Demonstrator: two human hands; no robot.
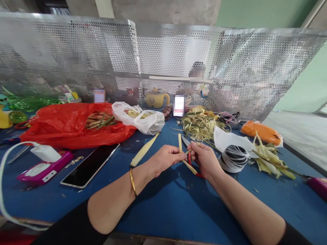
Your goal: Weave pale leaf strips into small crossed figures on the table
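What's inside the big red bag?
In the opening of the red bag, thin brownish and green strips show. Whatever lies deeper is covered by the strips and the red plastic, so I can't tell.

Scissors partly behind right hand

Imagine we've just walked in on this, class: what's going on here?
At a blue table, a person's left hand pinches a pale strip, while the right hand holds red-handled scissors close beside it. Whether the blades are cutting is unclear. A heap of leafy strips lies beyond the hands, and a pale husk lies near the left wrist.
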